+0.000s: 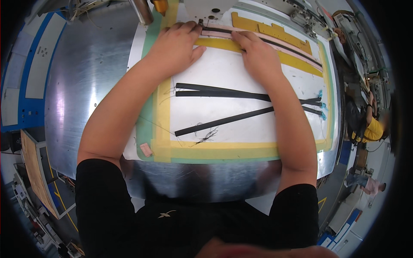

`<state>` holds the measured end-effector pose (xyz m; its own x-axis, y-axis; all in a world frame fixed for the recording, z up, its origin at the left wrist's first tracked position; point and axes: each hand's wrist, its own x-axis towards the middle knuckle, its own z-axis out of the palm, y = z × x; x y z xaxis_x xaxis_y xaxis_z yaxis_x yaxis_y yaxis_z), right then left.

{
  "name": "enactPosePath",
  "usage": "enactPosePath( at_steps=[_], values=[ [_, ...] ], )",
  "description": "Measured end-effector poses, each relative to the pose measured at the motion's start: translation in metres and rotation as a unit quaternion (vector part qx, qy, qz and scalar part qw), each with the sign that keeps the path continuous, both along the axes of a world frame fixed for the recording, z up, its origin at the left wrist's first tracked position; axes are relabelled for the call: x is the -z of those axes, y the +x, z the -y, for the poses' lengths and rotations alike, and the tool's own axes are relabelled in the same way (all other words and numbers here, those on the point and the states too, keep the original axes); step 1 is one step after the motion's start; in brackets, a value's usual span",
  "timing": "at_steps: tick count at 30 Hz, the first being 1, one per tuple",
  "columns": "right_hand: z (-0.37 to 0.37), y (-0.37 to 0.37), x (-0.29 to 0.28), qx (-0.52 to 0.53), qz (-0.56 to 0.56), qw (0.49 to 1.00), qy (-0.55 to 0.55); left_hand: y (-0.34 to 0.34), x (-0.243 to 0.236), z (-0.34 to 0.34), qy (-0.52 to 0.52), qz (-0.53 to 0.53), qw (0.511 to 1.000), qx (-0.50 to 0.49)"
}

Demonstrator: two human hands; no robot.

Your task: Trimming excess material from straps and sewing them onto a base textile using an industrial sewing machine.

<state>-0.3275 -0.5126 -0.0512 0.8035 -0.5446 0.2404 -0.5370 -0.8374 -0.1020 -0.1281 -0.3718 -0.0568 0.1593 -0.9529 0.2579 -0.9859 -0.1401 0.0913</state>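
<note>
My left hand [178, 49] lies with fingers bent and apart at the left end of a pink slotted jig [215, 33], beside a small metal fitting [201, 22] under a white machine head [211, 8]. My right hand [260, 58] rests its fingertips on the jig and the black strip [288, 46] running along it, gripping nothing visible. Yellow template plates [297, 64] lie either side. Several loose black strips [215, 121], some with blue-tipped right ends, cross beneath my right forearm on the white board [202, 73], beside tangled threads [208, 135].
The board is taped to a metal table [81, 73], with a pink block [145, 149] near its lower left corner. A metal cylinder [142, 10] stands at the top. A blue panel [30, 107] and wooden shelf [34, 167] are left; two other people [372, 129] are right, beyond rail machinery.
</note>
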Motion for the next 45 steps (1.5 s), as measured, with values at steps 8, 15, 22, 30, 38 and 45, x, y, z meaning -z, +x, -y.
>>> enactPosePath(
  at_steps=[8,15,22,30,38,45],
  values=[
    [-0.0006,-0.0011,-0.0006,-0.006,0.002,1.0,-0.02,0.0007,0.0017,0.0003,-0.011,0.001,1.0,0.003],
    [-0.0004,-0.0023,0.0012,-0.005,0.009,1.0,-0.02,-0.0007,0.0029,0.0016,-0.008,0.011,1.0,0.003],
    [-0.0008,-0.0011,0.0002,0.0,0.002,1.0,0.001,-0.0031,0.004,0.003,-0.019,0.006,1.0,-0.005],
    [-0.0012,-0.0016,-0.0006,-0.006,0.008,1.0,-0.011,-0.0043,0.0026,0.0033,-0.021,0.01,1.0,-0.003],
    [-0.0017,0.0003,-0.0009,0.0,0.003,1.0,-0.015,-0.0045,0.0026,0.0031,-0.025,0.025,0.999,-0.007],
    [-0.0049,0.0035,-0.0019,0.017,-0.005,1.0,-0.001,-0.0085,0.0023,0.0045,-0.024,0.062,0.998,-0.007]
  ],
)
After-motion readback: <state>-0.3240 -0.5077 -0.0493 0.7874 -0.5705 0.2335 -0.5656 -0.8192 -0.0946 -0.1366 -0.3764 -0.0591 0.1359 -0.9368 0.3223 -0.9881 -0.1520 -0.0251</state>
